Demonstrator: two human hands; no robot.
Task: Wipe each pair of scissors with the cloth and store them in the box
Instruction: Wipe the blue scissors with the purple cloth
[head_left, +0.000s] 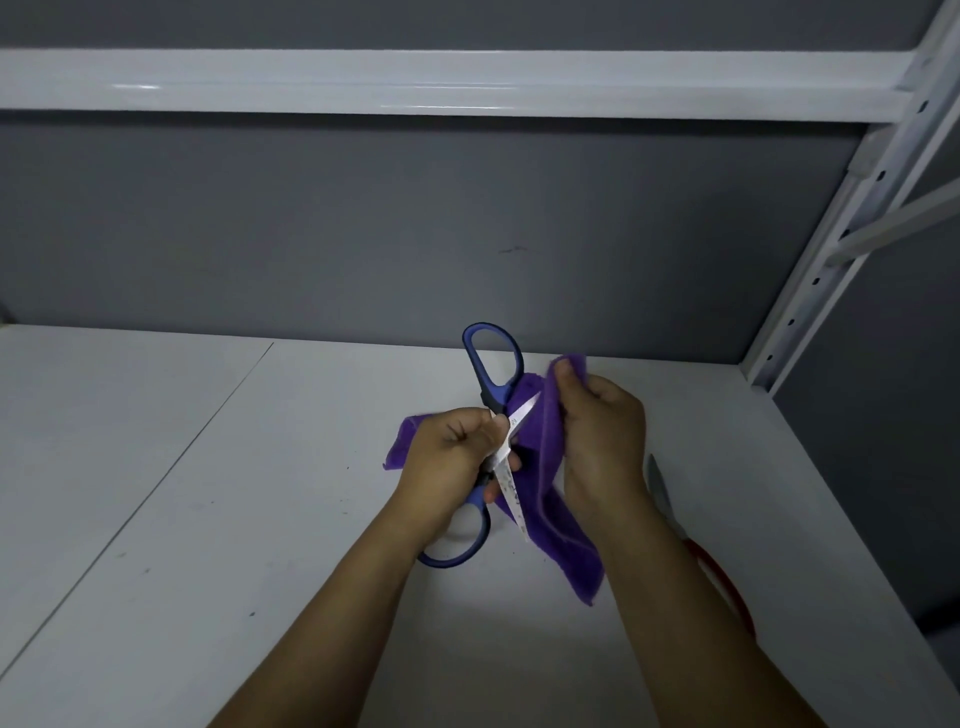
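My left hand (451, 453) grips a pair of blue-handled scissors (493, 364) near the pivot. The scissors are spread wide: one handle loop points up and away, the other lies below my wrist, and the two blades cross over the cloth. My right hand (602, 431) pinches a purple cloth (558, 499), which drapes down from its fingers and lies against the blades. A second pair of scissors with red handles (719, 577) lies on the white shelf at the right, partly hidden by my right forearm. No box shows in the view.
The white shelf surface (208, 493) has a seam running diagonally at the left. A grey back wall (467, 234) rises behind it. A white metal upright with holes (831, 249) stands at the right, and a white shelf beam (415, 83) runs overhead.
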